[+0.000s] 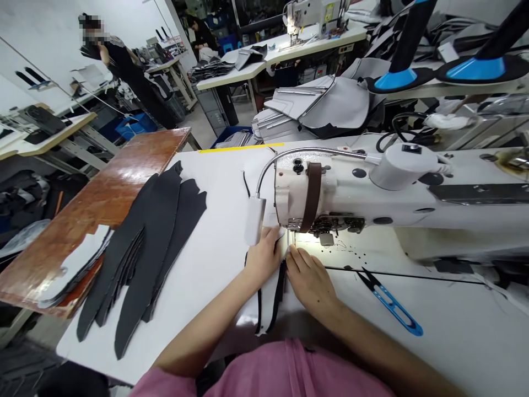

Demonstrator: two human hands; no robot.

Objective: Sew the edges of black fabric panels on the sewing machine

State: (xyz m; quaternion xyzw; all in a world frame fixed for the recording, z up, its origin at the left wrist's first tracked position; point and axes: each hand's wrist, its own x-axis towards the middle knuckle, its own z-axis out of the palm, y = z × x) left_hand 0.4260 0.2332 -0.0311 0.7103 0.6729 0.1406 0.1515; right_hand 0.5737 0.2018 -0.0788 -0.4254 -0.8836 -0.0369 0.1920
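- Brown wooden board (101, 220) at 9 o'clock, carrying a stack of pale cut pieces (78, 270) with dark edges.
- Black cut panels (151, 251) lie fanned at 10 o'clock on the white worktop (215, 242), just beside the board; their material is hard to tell.
- At 12 o'clock, the left hand (262, 256) lies flat, its fingers pressing a white strip (268, 309) with black edging, right by the sewing machine head (330, 193).
- The right hand (309, 281) sits just beside it, fingers slightly spread and pressing the same strip, pinching nothing.
- Blue-handled thread snips (390, 303) lie at 3 o'clock, near the right hand.
- Main risk: fingertips working this close to the presser foot (326, 239) could meet the needle if the strip is fed carelessly.
- Uneven pressure from the hands could also let the black edging drift, putting the stitching off line.
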